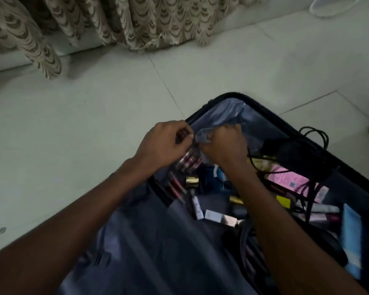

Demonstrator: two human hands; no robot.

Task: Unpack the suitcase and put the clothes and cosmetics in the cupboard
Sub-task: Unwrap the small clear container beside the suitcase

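An open dark suitcase (239,96) with grey-blue lining lies on the floor. Over its far left corner my left hand (164,143) and my right hand (224,145) both pinch the top of a clear plastic pouch (202,135). The pouch hangs between them with several dark red tubes (189,161) inside. Below it, loose cosmetics lie in the case: a gold lipstick (192,180), a pink box (285,179), a white tube (197,207), a light blue packet (353,233). A grey fabric flap (158,241) covers the near half.
A black cable (315,135) loops over the suitcase's far right rim beside a black device (296,154). Patterned beige curtains (115,22) hang to the pale tiled floor (73,116) at the back. A white object (332,5) stands at the top right.
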